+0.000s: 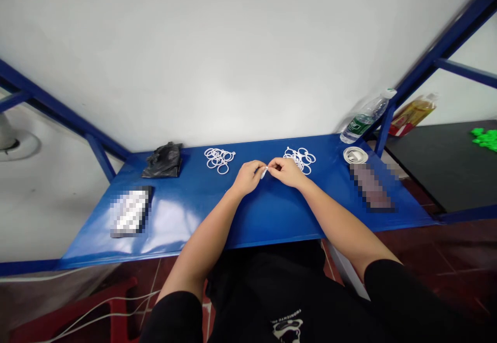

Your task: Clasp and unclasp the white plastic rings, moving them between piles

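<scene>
My left hand (249, 177) and my right hand (286, 171) meet above the middle of the blue table, fingertips pinched together. Between them is a small white plastic ring (264, 173), mostly covered by the fingers. Just behind my right hand lies a pile of white rings (306, 155), partly hidden by that hand. Another loose pile of white rings (218, 159) rests on the table to the left of my left hand, apart from it.
A crumpled black plastic bag (163, 160) and a pixelated item (131, 212) lie at the left. On the right stand a water bottle (367, 117), a coiled white cable (355, 155) and another blurred object (371, 187). A white wall (233, 63) rises behind the blue table (267, 224).
</scene>
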Tool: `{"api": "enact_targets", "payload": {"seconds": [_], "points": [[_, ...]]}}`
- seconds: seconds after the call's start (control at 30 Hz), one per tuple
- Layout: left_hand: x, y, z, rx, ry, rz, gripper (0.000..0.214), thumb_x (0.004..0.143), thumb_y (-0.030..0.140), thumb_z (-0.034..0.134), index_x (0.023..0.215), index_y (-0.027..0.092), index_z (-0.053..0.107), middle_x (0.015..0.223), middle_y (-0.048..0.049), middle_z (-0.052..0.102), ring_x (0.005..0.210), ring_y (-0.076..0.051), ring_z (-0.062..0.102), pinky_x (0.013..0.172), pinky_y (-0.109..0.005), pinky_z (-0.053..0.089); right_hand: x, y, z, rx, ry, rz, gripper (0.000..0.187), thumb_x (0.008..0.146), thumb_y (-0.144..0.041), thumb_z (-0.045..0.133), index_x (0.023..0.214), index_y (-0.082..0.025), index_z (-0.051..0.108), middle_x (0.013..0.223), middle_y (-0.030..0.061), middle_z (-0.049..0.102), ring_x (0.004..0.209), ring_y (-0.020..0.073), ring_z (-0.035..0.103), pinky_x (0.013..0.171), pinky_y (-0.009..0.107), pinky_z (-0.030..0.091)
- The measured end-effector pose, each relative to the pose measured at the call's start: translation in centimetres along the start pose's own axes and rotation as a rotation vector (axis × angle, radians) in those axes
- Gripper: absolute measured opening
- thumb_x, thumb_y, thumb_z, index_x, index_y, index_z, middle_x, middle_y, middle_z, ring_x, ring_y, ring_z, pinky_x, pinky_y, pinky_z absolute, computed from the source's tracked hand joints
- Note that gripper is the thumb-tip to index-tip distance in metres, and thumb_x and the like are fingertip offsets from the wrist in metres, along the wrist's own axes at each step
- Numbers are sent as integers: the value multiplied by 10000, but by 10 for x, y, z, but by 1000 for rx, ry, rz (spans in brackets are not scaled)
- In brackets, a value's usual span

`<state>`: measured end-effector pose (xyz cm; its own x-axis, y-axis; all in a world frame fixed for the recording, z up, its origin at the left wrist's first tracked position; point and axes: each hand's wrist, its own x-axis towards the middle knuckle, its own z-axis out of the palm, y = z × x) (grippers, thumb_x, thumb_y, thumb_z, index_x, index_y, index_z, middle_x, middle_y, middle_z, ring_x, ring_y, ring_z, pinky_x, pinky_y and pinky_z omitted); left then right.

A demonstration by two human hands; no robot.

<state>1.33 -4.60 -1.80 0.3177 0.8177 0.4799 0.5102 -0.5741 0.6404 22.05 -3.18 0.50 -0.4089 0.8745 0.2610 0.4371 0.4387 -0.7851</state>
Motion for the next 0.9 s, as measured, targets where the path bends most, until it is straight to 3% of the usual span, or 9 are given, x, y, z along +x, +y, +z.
{"api": "enact_targets", "payload": {"seconds": [0.27,0.4,0.47,0.6,0.73,0.8,0.9], "points": [[-3,1,4,-3,25,-16,218,1056,281,532,1003,215,732,954,-47,776,871,-180,725,830,-316,564,1,4,3,72,3,22,206,889,-420,733,849,-218,737,739,1,737,658,160,647,618,281,481],[-1,-5,1,94,10,42,226,1060,296,540,1042,229,755,1042,-62,798,990,-210,734,944,-380,547,1,5,-2,7,30,10,206,884,-411,737,806,-223,710,720,1,728,637,160,647,615,289,481],[0,-12,-4,176,78,18,209,1044,331,581,1042,236,767,1104,-71,800,1087,-241,719,1043,-442,506,1,5,-10,16,162,13,200,882,-407,731,816,-223,690,722,4,719,622,161,639,614,296,487],[0,-32,-19,367,295,-171,170,988,359,665,1009,242,787,1225,-115,768,1228,-327,650,1164,-583,383,2,9,-34,91,588,-1,271,858,-458,765,947,-227,655,712,-17,661,611,155,599,630,303,500],[-6,-49,-26,504,316,-361,177,931,361,723,1044,247,796,1378,-165,697,1404,-439,504,1201,-758,199,6,16,-55,191,910,-48,322,936,-538,687,1002,-234,603,639,-56,529,561,140,519,610,291,481],[-7,-52,-25,516,256,-396,157,923,359,730,1014,254,801,1388,-161,695,1416,-452,491,1197,-800,147,8,16,-58,239,960,-66,315,983,-551,622,974,-238,588,648,-45,532,568,141,529,607,289,480],[-6,-49,-23,526,170,-381,141,946,303,691,1029,278,802,1334,-128,734,1364,-412,552,1220,-795,109,9,14,-51,282,889,-60,294,980,-526,638,939,-236,600,643,-37,553,569,143,545,585,282,469]]}}
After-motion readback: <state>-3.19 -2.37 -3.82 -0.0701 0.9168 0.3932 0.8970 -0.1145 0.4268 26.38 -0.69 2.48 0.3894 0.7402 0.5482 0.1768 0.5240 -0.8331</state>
